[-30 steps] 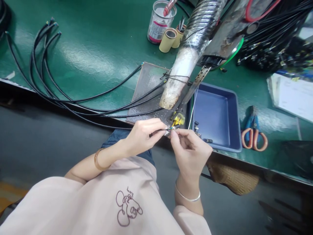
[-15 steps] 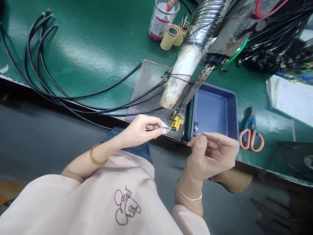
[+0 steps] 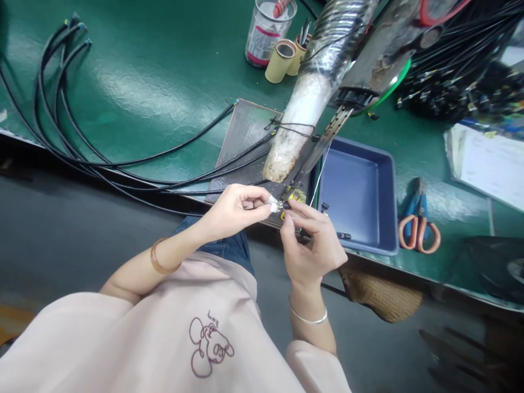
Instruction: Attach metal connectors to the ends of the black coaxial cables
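2 hands, 1 tray, 1 pr. pliers

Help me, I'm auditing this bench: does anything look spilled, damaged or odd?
Yes. The white pipe is browned and looks worn at its lower end, unlike its paler upper part. Small pale specks lie scattered on the dark board near it, perhaps stray debris.

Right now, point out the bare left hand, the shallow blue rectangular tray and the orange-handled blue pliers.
Bare left hand (image 3: 230,213): head view, back of the hand.
Shallow blue rectangular tray (image 3: 354,188): head view, bare floor.
Orange-handled blue pliers (image 3: 421,230): head view, orange handle.
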Available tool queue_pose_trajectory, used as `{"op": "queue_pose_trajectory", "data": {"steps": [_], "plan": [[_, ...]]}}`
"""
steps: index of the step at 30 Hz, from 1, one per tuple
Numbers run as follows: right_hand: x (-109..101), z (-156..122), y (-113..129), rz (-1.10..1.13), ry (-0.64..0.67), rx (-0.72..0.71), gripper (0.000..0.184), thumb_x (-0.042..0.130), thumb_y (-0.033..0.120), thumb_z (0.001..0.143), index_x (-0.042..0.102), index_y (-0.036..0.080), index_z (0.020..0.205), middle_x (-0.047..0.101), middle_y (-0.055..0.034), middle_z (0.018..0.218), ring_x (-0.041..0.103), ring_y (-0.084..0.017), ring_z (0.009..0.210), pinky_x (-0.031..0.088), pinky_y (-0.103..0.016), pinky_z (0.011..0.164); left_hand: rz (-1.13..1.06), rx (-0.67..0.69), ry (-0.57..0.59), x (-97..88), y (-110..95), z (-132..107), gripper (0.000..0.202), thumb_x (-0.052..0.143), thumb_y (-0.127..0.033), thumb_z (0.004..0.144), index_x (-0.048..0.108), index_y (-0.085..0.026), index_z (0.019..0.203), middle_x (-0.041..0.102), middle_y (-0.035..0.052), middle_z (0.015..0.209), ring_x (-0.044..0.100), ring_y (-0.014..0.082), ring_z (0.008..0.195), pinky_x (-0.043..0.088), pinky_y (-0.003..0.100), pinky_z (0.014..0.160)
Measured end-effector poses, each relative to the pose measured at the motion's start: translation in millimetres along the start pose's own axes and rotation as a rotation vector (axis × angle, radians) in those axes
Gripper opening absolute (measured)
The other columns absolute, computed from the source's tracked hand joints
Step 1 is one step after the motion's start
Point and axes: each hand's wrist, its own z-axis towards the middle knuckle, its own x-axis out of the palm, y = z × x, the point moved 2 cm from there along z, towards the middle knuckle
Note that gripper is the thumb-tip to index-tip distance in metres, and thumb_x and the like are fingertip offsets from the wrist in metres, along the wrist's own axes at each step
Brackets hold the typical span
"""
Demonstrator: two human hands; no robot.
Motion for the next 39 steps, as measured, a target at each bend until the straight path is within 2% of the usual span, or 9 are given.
{"op": "queue_pose_trajectory", "data": {"steps": [6,14,21,29,39], "plan": [[2.0,1.7,-3.2,0.064,-0.023,0.053,0.018,0.072,0.006,0.083,0.063,0.019,0.089,0.079,-0.0057,0.102,0.077,-0.016,0.088,0.065,-0.029,0.079,0.114,0.048,-0.007,2.6,-2.3,1.3,0.015,0.060,-0.023,0.083,0.063,-0.012,0.074,0.047,-0.0033,0.062,0.038,0.0057,0.057,0.034,0.018,0.053],[1.8,2.5,-3.0,0.031,-0.026,0.040,0.016,0.073,0.008,0.083,0.063,0.019,0.085,0.080,-0.0051,0.097,0.077,-0.016,0.084,0.063,-0.027,0.077,0.294,0.082,-0.013,3.0,-5.1,-0.7,0.014,0.053,-0.020,0.087,0.061,-0.013,0.078,0.039,-0.0057,0.062,0.032,0.0065,0.059,0.030,0.019,0.057],[1.8,2.9,-4.6,0.026,-0.032,0.038,0.014,0.073,0.011,0.085,0.062,0.020,0.084,0.079,-0.0037,0.095,0.077,-0.016,0.084,0.062,-0.029,0.075,0.284,0.090,-0.030,3.3,-4.8,-0.2,0.014,0.054,-0.022,0.087,0.063,-0.013,0.080,0.042,-0.0047,0.064,0.035,0.0072,0.060,0.031,0.020,0.057],[1.4,8.9,-1.7,-0.029,-0.047,0.007,0.017,0.076,0.010,0.082,0.063,0.021,0.082,0.079,-0.0021,0.092,0.076,-0.016,0.082,0.062,-0.029,0.075,0.318,0.180,-0.076,5.0,-7.9,-2.3,0.015,0.054,-0.019,0.087,0.066,-0.013,0.080,0.054,-0.0021,0.068,0.043,0.0076,0.062,0.037,0.019,0.060],[-0.8,6.9,0.8,-0.061,-0.002,-0.073,0.020,0.074,0.008,0.082,0.059,0.021,0.080,0.079,-0.0039,0.094,0.076,-0.014,0.078,0.061,-0.024,0.069,0.297,0.161,-0.090,4.2,-4.0,-1.9,0.015,0.056,-0.017,0.084,0.068,-0.012,0.078,0.058,-0.0013,0.066,0.046,0.0079,0.060,0.037,0.018,0.056]]}}
